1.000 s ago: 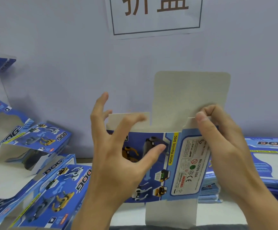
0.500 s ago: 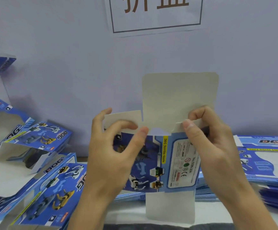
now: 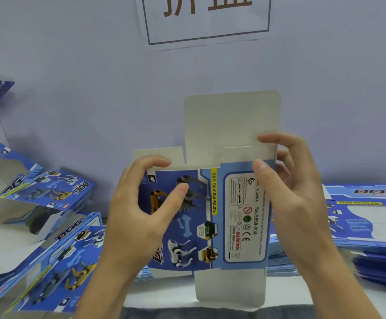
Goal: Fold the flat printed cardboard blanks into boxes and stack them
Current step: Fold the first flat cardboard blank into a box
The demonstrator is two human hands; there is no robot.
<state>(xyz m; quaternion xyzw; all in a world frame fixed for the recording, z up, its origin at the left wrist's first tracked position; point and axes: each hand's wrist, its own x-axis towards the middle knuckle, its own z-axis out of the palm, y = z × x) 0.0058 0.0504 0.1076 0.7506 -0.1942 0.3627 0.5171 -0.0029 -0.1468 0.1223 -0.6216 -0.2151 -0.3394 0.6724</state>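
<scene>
Between the two hands, held up off the tabletop, stands the half-erected DOG toy box, its printed panels facing the camera and its flaps not yet closed. Nearest the viewer, below both grips, the bottom flap hangs straight down, unfolded. The left hand grasps the box's left edge, thumb pressed on the printed face and fingers curled over the top of that side. The right hand pinches the small right dust flap between thumb and fingers.

Compared with a second ago, the left hand, then spread with splayed fingers against the front, has closed round the box edge just below the left dust flap. The box has also been turned so that the label panel faces more squarely forward. The right dust flap, bent down under the fingers half a second ago, now stands nearly upright again. So the top looks no nearer to closing, and both dust flaps probably still have to go in before the tall lid flap, rising above both grips, can be tucked.

Farther off, left of the left hand, folded boxes lie heaped; right of the right hand, flat blanks wait in a pile. Beyond everything, a paper sign hangs on the wall.
</scene>
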